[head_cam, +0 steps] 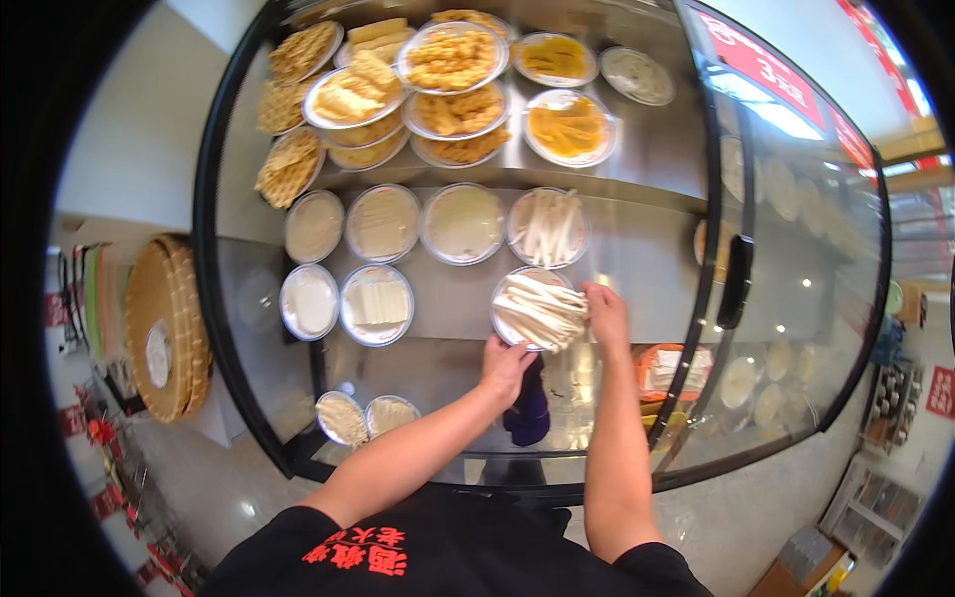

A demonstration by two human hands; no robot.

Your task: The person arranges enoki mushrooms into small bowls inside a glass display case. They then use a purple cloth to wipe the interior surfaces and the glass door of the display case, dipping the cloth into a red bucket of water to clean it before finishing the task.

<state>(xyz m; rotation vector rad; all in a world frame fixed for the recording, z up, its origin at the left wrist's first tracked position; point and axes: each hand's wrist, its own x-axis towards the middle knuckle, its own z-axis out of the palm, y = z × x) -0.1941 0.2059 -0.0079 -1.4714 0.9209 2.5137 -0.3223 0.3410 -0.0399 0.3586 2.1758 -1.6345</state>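
Note:
A plate of long white food strips [541, 310] is at the front of the middle shelf, between my two hands. My left hand [507, 366] grips the near rim of this plate from below left. At its right side, my right hand [606, 310] touches the ends of the strips; its fingertips are partly hidden, and whether they pinch anything is unclear. Just behind stands another plate of similar white strips [548, 227]. To the left are a plate with pale rectangular pieces [377, 304] and a plate with a white food [309, 302].
The glass display case has a black frame and a sliding door [735, 283] at right. Stacked plates of fried food [451, 56] fill the upper shelf. Lower down are two small plates [342, 419] and an orange container [671, 372]. Woven trays [168, 328] stand outside at left.

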